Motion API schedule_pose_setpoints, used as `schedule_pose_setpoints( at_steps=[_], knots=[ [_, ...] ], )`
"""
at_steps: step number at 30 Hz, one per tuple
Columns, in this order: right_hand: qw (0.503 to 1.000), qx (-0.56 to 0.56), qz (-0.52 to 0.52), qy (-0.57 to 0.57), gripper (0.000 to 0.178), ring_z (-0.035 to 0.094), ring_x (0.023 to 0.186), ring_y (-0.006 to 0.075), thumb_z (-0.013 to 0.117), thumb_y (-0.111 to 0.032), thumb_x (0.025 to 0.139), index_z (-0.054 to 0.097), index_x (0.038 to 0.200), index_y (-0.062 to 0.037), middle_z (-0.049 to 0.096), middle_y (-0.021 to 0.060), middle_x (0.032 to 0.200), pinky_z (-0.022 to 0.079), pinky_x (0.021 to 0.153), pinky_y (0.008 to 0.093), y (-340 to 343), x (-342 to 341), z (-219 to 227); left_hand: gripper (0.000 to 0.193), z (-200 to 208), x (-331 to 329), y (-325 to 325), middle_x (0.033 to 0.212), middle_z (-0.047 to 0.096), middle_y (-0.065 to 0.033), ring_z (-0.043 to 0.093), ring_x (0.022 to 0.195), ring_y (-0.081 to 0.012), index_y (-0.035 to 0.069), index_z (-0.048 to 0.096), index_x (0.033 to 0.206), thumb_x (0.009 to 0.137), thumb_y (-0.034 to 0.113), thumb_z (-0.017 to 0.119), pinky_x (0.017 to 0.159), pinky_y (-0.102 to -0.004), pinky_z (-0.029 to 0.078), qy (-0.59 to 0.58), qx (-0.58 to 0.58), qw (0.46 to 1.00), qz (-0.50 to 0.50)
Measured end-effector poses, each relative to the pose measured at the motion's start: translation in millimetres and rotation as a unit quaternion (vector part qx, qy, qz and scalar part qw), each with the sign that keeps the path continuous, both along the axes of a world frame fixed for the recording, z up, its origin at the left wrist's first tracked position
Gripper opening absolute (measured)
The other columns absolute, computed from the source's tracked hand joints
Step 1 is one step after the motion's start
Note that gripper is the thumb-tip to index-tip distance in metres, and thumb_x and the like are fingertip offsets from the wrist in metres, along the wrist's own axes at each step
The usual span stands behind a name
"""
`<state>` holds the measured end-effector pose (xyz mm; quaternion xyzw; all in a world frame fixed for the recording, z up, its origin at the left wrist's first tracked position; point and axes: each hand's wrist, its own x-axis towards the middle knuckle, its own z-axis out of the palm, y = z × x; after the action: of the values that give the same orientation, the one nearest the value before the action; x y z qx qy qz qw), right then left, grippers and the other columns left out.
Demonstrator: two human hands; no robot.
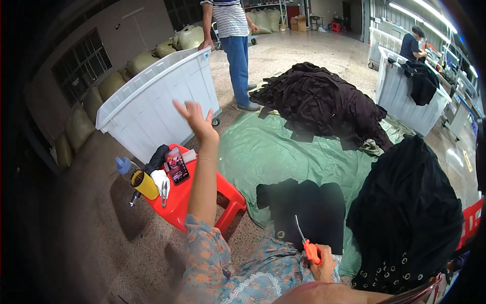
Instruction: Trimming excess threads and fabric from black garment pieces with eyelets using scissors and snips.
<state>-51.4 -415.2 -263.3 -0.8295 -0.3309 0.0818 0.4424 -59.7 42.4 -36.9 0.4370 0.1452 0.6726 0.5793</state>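
My left hand (199,124) is raised above the red stool, fingers spread, nothing in it. Low in the view, my right hand (325,264) grips an orange-handled air blow gun (310,249) with a thin, bent metal nozzle pointing up and away from me. The nozzle lies over a black garment (314,210) draped from my lap onto the green sheet. One round metal eyelet shows at the garment's near left edge. The red stool (177,213) on my left carries a phone (177,165), thread snips (164,193) and a yellow-sleeved bottle (144,184).
A green sheet (253,147) covers the floor ahead, with a dark garment heap (324,101) on it. Close on my right rises a black garment pile (405,213) with eyelets. A person stands by a white wheeled bin (162,96); another bin (405,96) is far right.
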Motion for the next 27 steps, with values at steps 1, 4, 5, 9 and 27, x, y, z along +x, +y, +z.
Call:
schedule_pose_setpoints(
  at_steps=[1,4,5,9,27],
  knots=[
    [1.000,0.003,0.006,0.002,0.046,0.061,0.092,0.0330,0.070,-0.011,0.072,0.055,0.116,-0.0100,0.057,0.0103,0.110,0.050,0.071,0.0432,1,-2,4,0.083,4,-13,5,0.158,-0.008,-0.0088,0.008,0.145,-0.0320,0.023,-0.003,0.151,0.092,0.056,0.046,0.110,-0.0584,0.021,-0.083,-0.068,0.992,-0.063],
    [1.000,0.003,-0.006,-0.006,0.039,0.064,0.087,0.0307,0.070,0.001,0.070,0.058,0.106,-0.0084,0.060,0.0108,0.102,0.051,0.072,0.0377,5,-4,12,0.087,2,-25,13,0.157,-0.017,-0.0045,-0.001,0.146,-0.0278,0.020,-0.009,0.150,0.092,0.062,0.040,0.114,-0.0524,0.014,-0.153,-0.127,0.974,-0.110],
    [1.000,0.002,-0.001,-0.012,0.040,0.064,0.088,0.0312,0.070,0.000,0.070,0.058,0.107,-0.0085,0.060,0.0108,0.103,0.051,0.073,0.0380,5,-4,13,0.087,-1,-25,16,0.157,-0.017,-0.0035,-0.003,0.146,-0.0254,0.020,-0.010,0.150,0.092,0.062,0.039,0.115,-0.0495,0.011,-0.141,-0.097,0.984,-0.052],
    [0.999,-0.022,0.018,-0.040,0.051,0.061,0.091,0.0334,0.073,-0.013,0.068,0.055,0.116,-0.0112,0.057,0.0092,0.112,0.049,0.071,0.0439,3,0,7,0.074,9,-10,11,0.158,-0.009,-0.0034,-0.007,0.146,-0.0202,0.017,-0.005,0.151,0.098,0.053,0.032,0.116,-0.0433,0.000,-0.092,0.024,0.995,0.027],
    [0.999,-0.023,0.016,-0.027,0.048,0.060,0.093,0.0334,0.073,-0.015,0.070,0.055,0.114,-0.0109,0.057,0.0093,0.111,0.049,0.070,0.0440,6,0,12,0.060,6,-15,-31,0.157,0.009,-0.0157,-0.002,0.144,-0.0390,0.026,0.055,0.133,0.096,0.060,0.022,0.110,-0.0594,-0.001,0.477,0.450,0.716,0.240]
  ],
)
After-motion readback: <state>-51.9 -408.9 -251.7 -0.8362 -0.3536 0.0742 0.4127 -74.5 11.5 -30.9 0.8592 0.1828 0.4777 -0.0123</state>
